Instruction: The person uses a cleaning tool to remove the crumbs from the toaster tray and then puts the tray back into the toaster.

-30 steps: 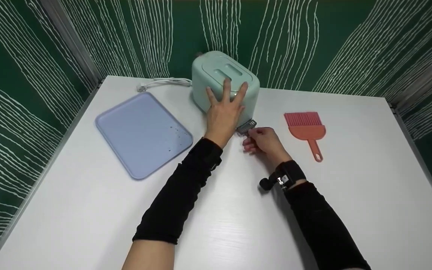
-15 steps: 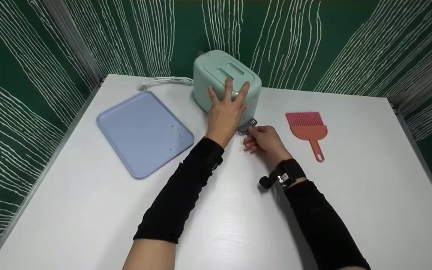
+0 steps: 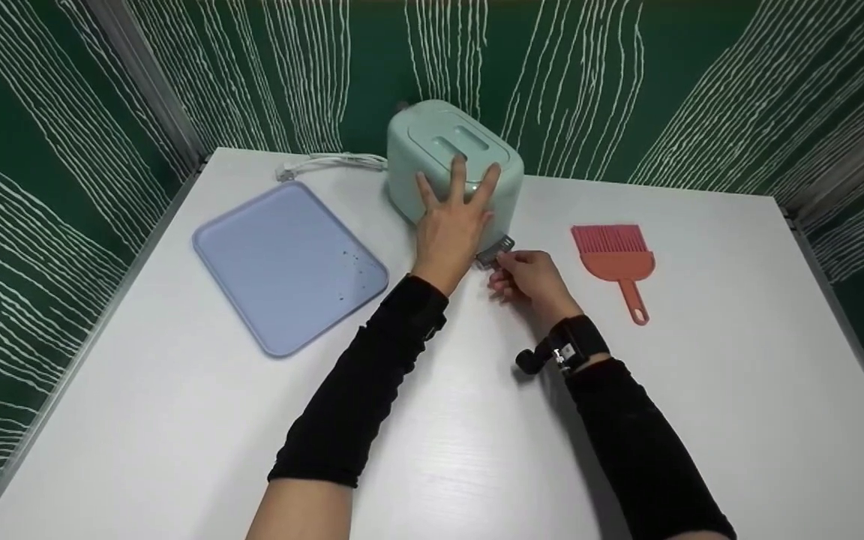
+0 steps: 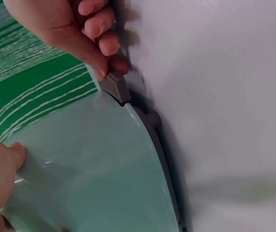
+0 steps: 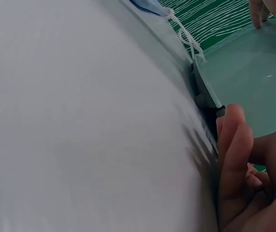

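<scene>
A mint-green toaster (image 3: 454, 165) stands on the white table. My left hand (image 3: 448, 232) rests on its near side and top edge with the fingers spread. A grey slotted crumb tray (image 3: 505, 244) sticks out low at the toaster's near end. My right hand (image 3: 537, 277) pinches its outer edge between thumb and fingers. In the left wrist view the ridged grey end of the crumb tray (image 4: 116, 88) shows at the toaster's lower corner, just above the table. In the right wrist view the right fingers (image 5: 234, 140) mostly hide it.
A pale blue tray (image 3: 274, 277) lies at the left, with dark crumbs (image 3: 353, 262) near its right corner. A white cord with a plug (image 3: 286, 171) trails left from the toaster. An orange-red brush (image 3: 616, 262) lies at the right. Green walls enclose the table.
The head view shifts slightly. My right hand has edged a little toward the toaster with the crumb tray still pinched. My left hand keeps its place on the toaster.
</scene>
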`<action>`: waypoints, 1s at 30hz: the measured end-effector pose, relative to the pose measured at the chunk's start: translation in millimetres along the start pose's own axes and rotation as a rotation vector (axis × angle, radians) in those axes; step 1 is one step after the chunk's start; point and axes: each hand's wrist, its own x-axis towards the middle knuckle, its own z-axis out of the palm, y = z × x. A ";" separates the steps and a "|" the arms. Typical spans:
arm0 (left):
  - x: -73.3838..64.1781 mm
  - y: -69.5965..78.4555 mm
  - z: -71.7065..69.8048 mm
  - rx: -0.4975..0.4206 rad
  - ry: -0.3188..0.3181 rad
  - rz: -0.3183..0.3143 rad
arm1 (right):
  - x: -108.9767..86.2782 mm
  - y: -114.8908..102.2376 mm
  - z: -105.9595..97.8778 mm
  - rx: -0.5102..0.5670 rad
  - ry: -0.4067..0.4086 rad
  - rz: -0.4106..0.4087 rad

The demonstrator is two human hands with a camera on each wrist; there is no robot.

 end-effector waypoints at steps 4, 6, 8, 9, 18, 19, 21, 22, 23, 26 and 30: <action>-0.2 -1.5 1.8 0.029 0.020 0.025 | 1.5 2.2 0.0 0.000 -0.001 -0.023; -0.2 -1.6 2.5 0.031 0.024 0.031 | 1.6 2.6 0.0 -0.004 0.002 -0.027; -0.3 -1.2 2.9 0.020 0.025 0.027 | 1.6 2.3 0.3 -0.013 0.008 -0.025; -0.4 -1.1 2.9 0.014 0.027 0.023 | 1.5 1.9 0.6 -0.017 0.009 -0.023; -0.7 0.6 1.4 -0.012 0.017 -0.005 | 4.2 -2.0 3.2 -0.032 0.007 -0.022; -0.5 0.7 1.4 -0.014 0.013 -0.007 | 4.9 -2.3 3.5 -0.035 0.009 -0.019; -0.1 0.7 1.1 -0.015 0.009 -0.009 | 6.1 -3.0 4.4 -0.037 0.011 -0.015; -0.1 0.6 0.8 -0.014 0.007 -0.009 | 6.8 -3.3 4.9 -0.037 0.012 -0.014; -0.1 0.4 0.7 -0.014 0.004 -0.010 | 7.3 -3.7 5.2 -0.039 0.010 -0.011; -0.2 -0.2 0.7 -0.017 0.006 -0.011 | 8.0 -4.7 5.1 -0.030 0.001 0.002; -1.0 -0.6 1.4 -0.008 0.019 -0.003 | 7.2 -5.2 4.5 0.013 -0.021 0.018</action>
